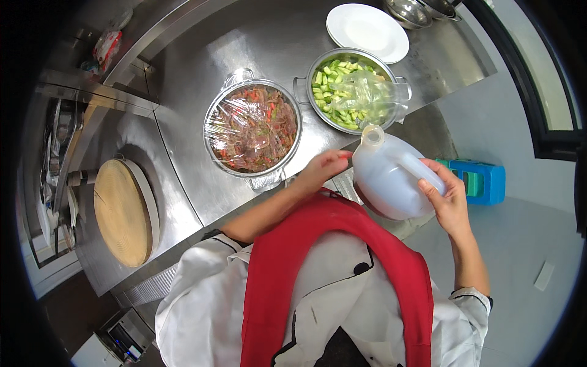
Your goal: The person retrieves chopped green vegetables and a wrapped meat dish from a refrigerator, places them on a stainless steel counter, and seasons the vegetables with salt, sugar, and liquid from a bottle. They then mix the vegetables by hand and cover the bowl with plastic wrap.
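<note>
My right hand (444,190) grips the handle of a translucent white plastic jug (394,179), tilted with its uncapped mouth towards the counter. Close by the jug's left side is my left hand (326,167), fingers bent. A bit of red shows at its fingertips, too small to identify. Just beyond the jug's mouth stands a two-handled steel pot (313,108) of cut green cucumber pieces (341,103). A clear plastic bag (367,94) lies over part of them. Left of it, a second steel pot (207,142) holds sliced meat with red and green pieces (257,130) under cling film.
White plates (367,32) and steel bowls (408,13) sit at the back of the steel counter (183,91). A round wooden chopping block (123,213) stands at left. Blue and green plastic containers (490,182) are at right, beside the grey wall (486,114).
</note>
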`<act>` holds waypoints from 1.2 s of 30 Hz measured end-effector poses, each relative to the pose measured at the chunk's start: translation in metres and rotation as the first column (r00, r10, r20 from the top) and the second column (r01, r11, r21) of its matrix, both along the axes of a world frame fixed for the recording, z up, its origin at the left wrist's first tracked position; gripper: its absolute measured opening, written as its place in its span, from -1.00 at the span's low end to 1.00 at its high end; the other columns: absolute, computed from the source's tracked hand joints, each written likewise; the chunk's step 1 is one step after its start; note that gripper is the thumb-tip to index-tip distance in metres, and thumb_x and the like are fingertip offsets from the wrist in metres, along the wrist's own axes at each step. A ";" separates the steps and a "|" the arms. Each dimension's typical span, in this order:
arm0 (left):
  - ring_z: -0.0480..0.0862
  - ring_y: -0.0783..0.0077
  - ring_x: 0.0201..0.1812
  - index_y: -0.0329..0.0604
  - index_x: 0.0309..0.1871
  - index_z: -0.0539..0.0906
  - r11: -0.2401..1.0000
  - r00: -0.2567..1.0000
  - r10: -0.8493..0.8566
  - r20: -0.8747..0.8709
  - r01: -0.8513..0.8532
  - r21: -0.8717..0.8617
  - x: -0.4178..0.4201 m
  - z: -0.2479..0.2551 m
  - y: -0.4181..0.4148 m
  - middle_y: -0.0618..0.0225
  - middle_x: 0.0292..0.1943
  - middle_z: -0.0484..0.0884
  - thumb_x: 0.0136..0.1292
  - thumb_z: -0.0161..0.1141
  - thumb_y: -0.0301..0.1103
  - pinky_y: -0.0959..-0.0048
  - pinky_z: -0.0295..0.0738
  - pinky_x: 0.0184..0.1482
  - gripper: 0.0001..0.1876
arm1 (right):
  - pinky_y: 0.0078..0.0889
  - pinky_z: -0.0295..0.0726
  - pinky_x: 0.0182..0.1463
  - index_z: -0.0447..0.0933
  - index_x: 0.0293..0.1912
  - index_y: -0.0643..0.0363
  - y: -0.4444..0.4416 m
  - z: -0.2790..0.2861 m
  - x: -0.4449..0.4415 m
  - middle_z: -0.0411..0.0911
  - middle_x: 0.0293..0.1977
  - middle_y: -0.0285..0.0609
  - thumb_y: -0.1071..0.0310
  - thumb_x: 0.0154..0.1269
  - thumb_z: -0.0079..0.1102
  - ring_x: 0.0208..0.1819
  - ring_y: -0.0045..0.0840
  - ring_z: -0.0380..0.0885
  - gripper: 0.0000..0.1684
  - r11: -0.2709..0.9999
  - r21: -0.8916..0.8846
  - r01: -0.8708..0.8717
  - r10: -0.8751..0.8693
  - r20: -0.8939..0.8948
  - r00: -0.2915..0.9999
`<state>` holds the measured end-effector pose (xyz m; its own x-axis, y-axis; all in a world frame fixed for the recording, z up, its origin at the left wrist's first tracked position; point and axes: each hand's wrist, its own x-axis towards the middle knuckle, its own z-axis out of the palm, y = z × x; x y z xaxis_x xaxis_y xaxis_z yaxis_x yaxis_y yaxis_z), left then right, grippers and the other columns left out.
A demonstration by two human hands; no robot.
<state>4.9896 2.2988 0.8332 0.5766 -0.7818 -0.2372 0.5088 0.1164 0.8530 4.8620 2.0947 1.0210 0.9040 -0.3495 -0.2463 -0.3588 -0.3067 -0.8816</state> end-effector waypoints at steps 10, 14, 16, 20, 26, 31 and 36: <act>0.34 0.38 0.18 -0.16 -0.35 0.52 0.956 0.900 -0.150 0.409 0.238 -0.174 -0.010 -0.039 -0.027 0.27 0.11 0.34 0.20 0.29 -0.33 0.36 0.11 0.31 -0.83 | -0.65 0.39 -0.21 0.49 0.07 0.25 -0.010 0.015 0.036 0.55 -0.24 -0.32 0.33 0.28 0.23 -0.28 -0.74 0.40 -0.61 0.995 -0.060 -0.074 0.060 -0.206 0.977; 0.33 0.37 0.20 -0.17 -0.33 0.54 0.946 0.920 -0.148 0.364 0.239 -0.218 -0.015 -0.043 -0.031 0.26 0.10 0.35 0.19 0.29 -0.33 0.37 0.11 0.31 -0.83 | -0.66 0.34 -0.28 0.44 0.06 0.20 -0.012 0.018 0.063 0.50 -0.35 -0.34 0.30 0.29 0.23 -0.35 -0.74 0.34 -0.61 0.993 -0.032 -0.111 0.099 -0.245 0.964; 0.32 0.36 0.21 -0.18 -0.31 0.54 0.939 0.931 -0.154 0.330 0.242 -0.245 -0.017 -0.046 -0.034 0.27 0.09 0.35 0.20 0.29 -0.32 0.37 0.11 0.31 -0.83 | -0.65 0.32 -0.30 0.38 0.06 0.16 -0.009 0.024 0.078 0.42 -0.42 -0.34 0.28 0.29 0.23 -0.37 -0.72 0.31 -0.60 0.993 -0.027 -0.116 0.103 -0.297 0.949; 0.33 0.40 0.19 -0.22 -0.27 0.54 0.926 0.956 -0.159 0.248 0.231 -0.297 -0.021 -0.050 -0.035 0.30 0.07 0.35 0.23 0.26 -0.31 0.40 0.15 0.28 -0.82 | -0.62 0.32 -0.30 0.37 0.06 0.14 -0.009 0.028 0.106 0.38 -0.41 -0.31 0.23 0.28 0.23 -0.33 -0.69 0.33 -0.58 0.984 -0.082 -0.158 0.114 -0.392 0.913; 0.43 0.60 0.02 -0.25 -0.14 0.55 0.918 0.969 -0.245 0.009 0.236 -0.320 -0.023 -0.055 -0.039 0.42 -0.03 0.45 0.27 0.21 -0.30 0.54 0.31 0.11 -0.78 | -0.57 0.32 -0.37 0.36 0.06 0.14 -0.010 0.023 0.134 0.41 -0.41 -0.28 0.17 0.29 0.22 -0.36 -0.67 0.36 -0.56 0.974 -0.118 -0.193 0.117 -0.470 0.875; 0.46 0.65 -0.03 -0.26 -0.07 0.56 0.928 0.966 -0.238 -0.098 0.196 -0.318 -0.019 -0.057 -0.042 0.46 -0.10 0.53 0.28 0.17 -0.28 0.55 0.33 0.09 -0.74 | -0.59 0.35 -0.24 0.39 0.04 0.11 -0.003 0.024 0.161 0.42 -0.46 -0.30 0.12 0.30 0.22 -0.34 -0.66 0.38 -0.57 0.959 -0.175 -0.222 0.101 -0.520 0.848; 0.48 0.62 0.01 -0.26 0.00 0.56 0.929 0.970 -0.213 -0.117 0.164 -0.333 -0.015 -0.058 -0.042 0.43 -0.05 0.55 0.28 0.18 -0.25 0.54 0.32 0.14 -0.69 | -0.61 0.36 -0.28 0.40 0.03 0.13 0.000 0.018 0.177 0.42 -0.47 -0.29 0.13 0.31 0.22 -0.35 -0.67 0.39 -0.59 0.965 -0.151 -0.216 0.111 -0.511 0.852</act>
